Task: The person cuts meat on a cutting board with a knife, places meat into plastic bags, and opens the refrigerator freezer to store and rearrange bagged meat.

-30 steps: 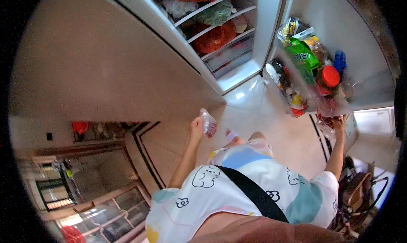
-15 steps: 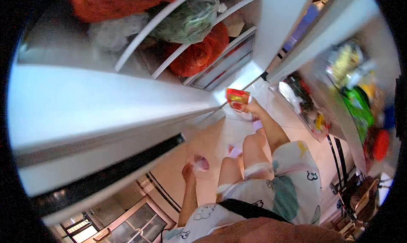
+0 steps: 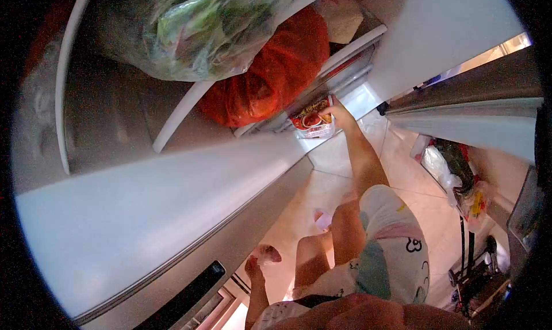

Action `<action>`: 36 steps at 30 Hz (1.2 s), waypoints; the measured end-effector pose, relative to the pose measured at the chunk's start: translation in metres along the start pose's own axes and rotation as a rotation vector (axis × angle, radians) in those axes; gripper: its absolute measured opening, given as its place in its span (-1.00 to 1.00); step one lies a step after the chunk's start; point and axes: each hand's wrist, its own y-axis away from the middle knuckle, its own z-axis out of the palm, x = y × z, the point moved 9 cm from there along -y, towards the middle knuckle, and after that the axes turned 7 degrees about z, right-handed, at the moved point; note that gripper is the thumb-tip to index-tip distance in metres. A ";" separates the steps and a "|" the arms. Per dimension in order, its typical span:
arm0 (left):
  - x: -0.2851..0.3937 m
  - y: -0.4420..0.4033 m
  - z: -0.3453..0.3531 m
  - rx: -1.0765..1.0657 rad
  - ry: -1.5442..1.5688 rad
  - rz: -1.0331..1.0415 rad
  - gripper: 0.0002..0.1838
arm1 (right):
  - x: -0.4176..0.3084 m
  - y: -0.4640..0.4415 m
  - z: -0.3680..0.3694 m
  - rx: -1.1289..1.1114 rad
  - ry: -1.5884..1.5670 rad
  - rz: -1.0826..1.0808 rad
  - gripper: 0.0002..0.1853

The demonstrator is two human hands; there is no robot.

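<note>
My right hand (image 3: 339, 115) grips a red and white printed packet (image 3: 312, 120) by its right side, in front of the low drawers of the open fridge. Lower left, my left hand (image 3: 253, 266) is closed on a small clear bag (image 3: 267, 253) with something reddish inside, held over the floor. Above the packet, a red bag (image 3: 270, 77) rests on a shelf. A large clear bag of green vegetables (image 3: 201, 31) lies on the shelf over it.
The fridge's white side wall (image 3: 172, 197) runs along the left, with a dark handle (image 3: 184, 298) outside it. At right, the open door's lower bin (image 3: 454, 169) holds several packages. A wheeled cart (image 3: 483, 272) stands at lower right.
My right hand has gone from the door bins to the fridge's low drawers and now holds the red packet. The view has moved closer to the shelves. My left hand still holds the small bag.
</note>
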 end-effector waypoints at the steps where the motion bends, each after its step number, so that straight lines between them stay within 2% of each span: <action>1: 0.009 0.002 0.005 0.043 -0.017 -0.106 -0.74 | 0.007 0.011 0.000 0.003 0.001 0.009 -0.29; 2: 0.012 0.004 0.009 0.085 -0.029 -0.207 -0.75 | 0.012 0.024 -0.010 0.076 0.071 0.031 -0.32; 3: 0.014 0.003 0.009 0.085 -0.028 -0.208 -0.75 | 0.015 0.038 -0.024 0.149 0.137 0.051 -0.36; 4: 0.012 0.003 0.011 0.059 -0.047 -0.248 -0.73 | 0.040 0.037 -0.044 0.029 0.182 0.055 -0.35; 6: -0.001 0.002 0.009 0.023 -0.070 -0.288 -0.72 | 0.043 0.079 -0.044 0.049 0.142 0.078 -0.36; 8: 0.017 -0.004 0.016 -0.035 0.087 0.010 -0.71 | 0.041 0.104 -0.049 0.072 0.101 0.100 -0.38; 9: 0.022 -0.004 0.015 -0.041 0.081 0.006 -0.71 | 0.044 0.113 -0.052 0.057 0.158 0.140 -0.41; 11: 0.045 -0.004 0.028 -0.058 0.004 -0.188 -0.67 | 0.039 0.126 -0.049 0.046 0.213 0.180 -0.44; 13: 0.045 0.000 0.025 -0.037 0.002 -0.219 -0.66 | 0.024 0.147 -0.040 0.045 0.334 0.128 -0.54; 17: 0.054 0.008 0.029 -0.060 -0.111 -0.257 -0.59 | -0.009 0.170 -0.025 -0.039 0.333 0.128 -0.61; 18: 0.049 0.010 0.027 -0.059 -0.109 -0.258 -0.59 | -0.024 0.171 -0.028 0.065 0.242 0.134 -0.67; 19: 0.053 0.011 0.026 -0.056 -0.030 -0.153 -0.60 | -0.039 0.175 -0.030 0.169 0.150 0.140 -0.71; 20: 0.058 0.009 0.025 -0.055 0.051 -0.046 -0.61 | -0.059 0.175 -0.009 -0.004 -0.059 0.085 -0.81; 21: 0.059 0.008 0.023 -0.056 0.051 -0.042 -0.61 | -0.057 0.162 -0.015 0.091 -0.240 0.103 -0.81; 23: 0.056 0.009 0.022 -0.037 0.027 -0.205 -0.67 | -0.083 0.163 -0.002 0.254 -0.281 -0.025 -0.76; 25: 0.057 0.005 0.018 -0.047 0.020 -0.172 -0.68 | -0.073 0.125 -0.036 0.405 0.037 -0.253 -0.58; 26: 0.058 0.004 0.017 -0.057 0.012 -0.144 -0.70 | -0.085 0.117 -0.045 0.569 0.510 -0.420 -0.31; 27: 0.057 0.006 0.015 -0.059 0.013 -0.144 -0.70 | -0.108 0.162 -0.025 1.058 0.911 -0.401 -0.08; 29: 0.060 0.005 0.013 -0.026 0.080 -0.149 -0.71 | -0.125 0.182 0.026 0.959 0.984 -0.732 -0.05; 30: 0.060 0.005 0.012 -0.020 0.080 -0.151 -0.71 | -0.115 0.177 0.032 0.953 0.985 -0.730 -0.05; 32: 0.054 0.008 0.004 0.045 0.048 -0.211 -0.73 | -0.061 0.130 0.032 0.862 1.447 -0.342 -0.07; 33: 0.046 0.009 -0.005 0.056 0.047 -0.212 -0.73 | -0.041 0.106 0.022 0.852 1.374 -0.275 -0.15; 34: 0.036 0.003 -0.013 0.004 0.126 -0.117 -0.73 | -0.023 0.065 0.019 0.601 1.548 -0.108 -0.20; 35: 0.032 -0.004 -0.007 -0.050 0.209 -0.020 -0.73 | -0.016 0.043 0.011 0.475 1.634 -0.026 -0.22; 36: 0.036 -0.004 -0.003 -0.047 0.220 -0.016 -0.73 | -0.009 0.022 0.003 0.340 1.709 0.048 -0.24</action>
